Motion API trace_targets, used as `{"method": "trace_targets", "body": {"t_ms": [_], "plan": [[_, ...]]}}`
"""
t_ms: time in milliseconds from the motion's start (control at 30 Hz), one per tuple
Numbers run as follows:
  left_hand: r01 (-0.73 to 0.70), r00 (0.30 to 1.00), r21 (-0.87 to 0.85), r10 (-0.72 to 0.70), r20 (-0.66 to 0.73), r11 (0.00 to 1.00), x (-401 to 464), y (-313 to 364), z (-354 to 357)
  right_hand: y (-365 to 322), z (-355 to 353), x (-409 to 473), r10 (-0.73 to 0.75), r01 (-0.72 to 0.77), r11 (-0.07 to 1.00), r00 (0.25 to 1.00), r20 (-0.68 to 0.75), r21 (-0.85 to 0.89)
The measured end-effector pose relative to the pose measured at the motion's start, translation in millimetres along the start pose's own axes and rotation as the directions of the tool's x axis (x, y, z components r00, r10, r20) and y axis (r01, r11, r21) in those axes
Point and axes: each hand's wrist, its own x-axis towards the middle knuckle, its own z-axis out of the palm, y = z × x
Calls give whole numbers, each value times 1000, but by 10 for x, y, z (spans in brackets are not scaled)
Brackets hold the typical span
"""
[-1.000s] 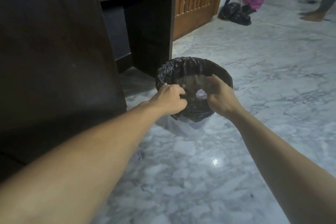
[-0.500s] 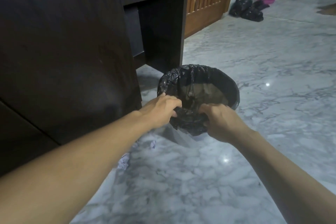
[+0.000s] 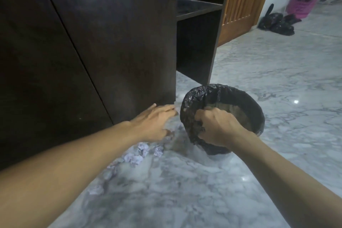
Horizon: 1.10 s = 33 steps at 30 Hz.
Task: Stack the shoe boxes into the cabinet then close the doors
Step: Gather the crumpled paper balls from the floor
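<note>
Grey-veined marble floor (image 3: 240, 65) runs under and ahead of my hands, glossy with small light spots. My right hand (image 3: 215, 128) grips the near rim of a small bin lined with a black bag (image 3: 222, 114), fingers curled over the plastic. My left hand (image 3: 153, 123) reaches out flat with straight fingers, holding nothing, just beside the bin. Beyond its fingertips stands the dark cabinet (image 3: 103, 42), its shelf compartment open further ahead. Crumpled paper balls (image 3: 140, 152) lie below my left hand. Far ahead of my right hand sit black bags (image 3: 275, 24) and a pink bin (image 3: 299, 6) beside a wooden door (image 3: 242, 3). No shoe boxes show.
</note>
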Motion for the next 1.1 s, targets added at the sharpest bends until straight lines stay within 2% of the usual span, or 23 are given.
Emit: {"method": "trace_targets", "body": {"t_ms": [67, 200, 300, 433, 533, 733, 833, 967, 1033, 1100], "plan": [[84, 996, 10, -84, -6, 996, -272, -220, -63, -252, -22, 81, -37, 39, 997, 999, -36, 60], [273, 961, -83, -275, -16, 958, -843, -653, 52, -673, 189, 286, -98, 93, 981, 995, 23, 170], [435, 900, -193, -432, 63, 879, -1173, -946, 281, -865, 539, 467, -107, 70, 971, 983, 151, 230], [594, 802, -326, -573, 169, 735, -1333, -1287, 592, -888, 1064, 680, -47, -8, 987, 943, 330, 163], [640, 763, -373, -612, 207, 672, -1293, -1439, 821, -816, 1441, 840, 2, -44, 993, 932, 363, 105], [683, 730, -316, -625, 276, 659, -1082, -1500, 1341, -519, 1986, 1054, 135, -195, 974, 909, 394, 118], [682, 730, -354, -624, 278, 640, -909, -1375, 1575, -388, 2169, 1100, 207, -273, 948, 920, 333, 164], [667, 740, -356, -639, 210, 655, -700, -1204, 1810, -298, 2302, 1174, 284, -328, 926, 931, 230, 185], [703, 704, -322, -683, 194, 634, -656, -1192, 1925, -275, 2350, 1206, 306, -341, 925, 930, 203, 169], [755, 642, -341, -737, 211, 560, -637, -1219, 2048, -248, 2395, 1261, 316, -353, 913, 929, 195, 203]]}}
